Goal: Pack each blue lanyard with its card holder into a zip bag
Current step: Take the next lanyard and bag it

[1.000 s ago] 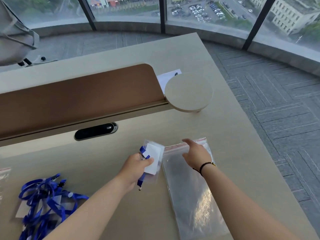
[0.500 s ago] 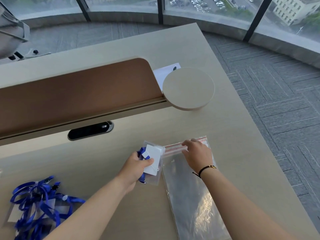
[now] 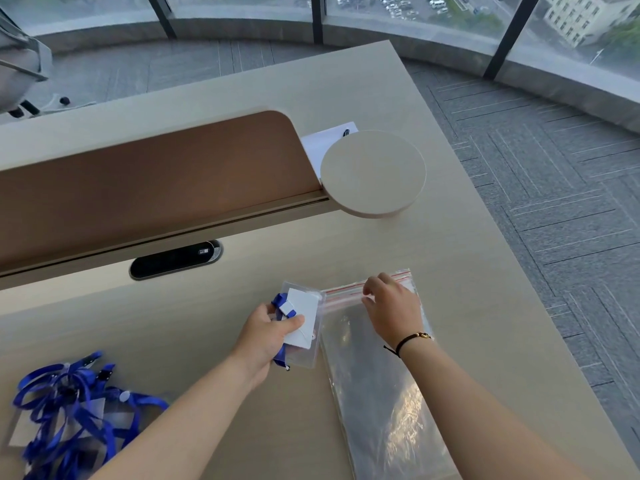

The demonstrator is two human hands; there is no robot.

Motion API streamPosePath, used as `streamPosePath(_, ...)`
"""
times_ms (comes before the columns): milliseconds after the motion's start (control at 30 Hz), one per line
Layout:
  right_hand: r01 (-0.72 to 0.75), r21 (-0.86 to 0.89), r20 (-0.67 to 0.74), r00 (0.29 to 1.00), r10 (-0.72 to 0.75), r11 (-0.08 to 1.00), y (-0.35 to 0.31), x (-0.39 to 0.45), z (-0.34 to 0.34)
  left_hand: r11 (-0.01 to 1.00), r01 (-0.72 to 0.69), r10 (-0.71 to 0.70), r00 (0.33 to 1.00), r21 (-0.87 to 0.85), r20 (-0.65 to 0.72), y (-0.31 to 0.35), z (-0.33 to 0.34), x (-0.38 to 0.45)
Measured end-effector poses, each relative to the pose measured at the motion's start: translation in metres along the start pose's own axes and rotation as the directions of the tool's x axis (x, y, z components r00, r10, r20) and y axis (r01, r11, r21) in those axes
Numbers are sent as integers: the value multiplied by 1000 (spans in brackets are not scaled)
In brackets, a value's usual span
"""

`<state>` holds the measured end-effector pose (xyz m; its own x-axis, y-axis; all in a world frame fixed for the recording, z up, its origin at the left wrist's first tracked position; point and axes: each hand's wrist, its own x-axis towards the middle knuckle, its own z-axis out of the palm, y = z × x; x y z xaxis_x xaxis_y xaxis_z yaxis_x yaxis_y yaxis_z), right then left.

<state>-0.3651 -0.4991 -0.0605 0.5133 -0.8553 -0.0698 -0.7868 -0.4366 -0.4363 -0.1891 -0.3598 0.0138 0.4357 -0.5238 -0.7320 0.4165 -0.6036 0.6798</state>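
Head view: your worktop (image 3: 450,258) is pale wood, with a brown divider panel (image 3: 156,181) across the far side, a round shelf (image 3: 373,173) at its end and a black cable slot (image 3: 175,259) below it. Past the edge lie grey carpet (image 3: 554,150) and curved windows (image 3: 415,8). Your left hand (image 3: 268,329) is curled round a card holder (image 3: 302,320) with its blue lanyard (image 3: 281,304) folded against it. Your right hand (image 3: 393,308) pinches the red-striped mouth of the zip bag (image 3: 381,393), which lies flat just beside the holder. More lanyards (image 3: 72,407) are heaped near your left elbow.
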Motion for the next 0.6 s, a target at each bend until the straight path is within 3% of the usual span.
streamPosePath(267, 13, -12, 21, 1000, -13, 1000, 4, 1, -2, 1000, -11, 11, 1000, 2, -28, -3, 3, 4)
streamPosePath(600, 233, -177, 50, 973, -227, 956, 5, 3, -10, 999, 32, -28, 995, -43, 97, 5, 3, 5)
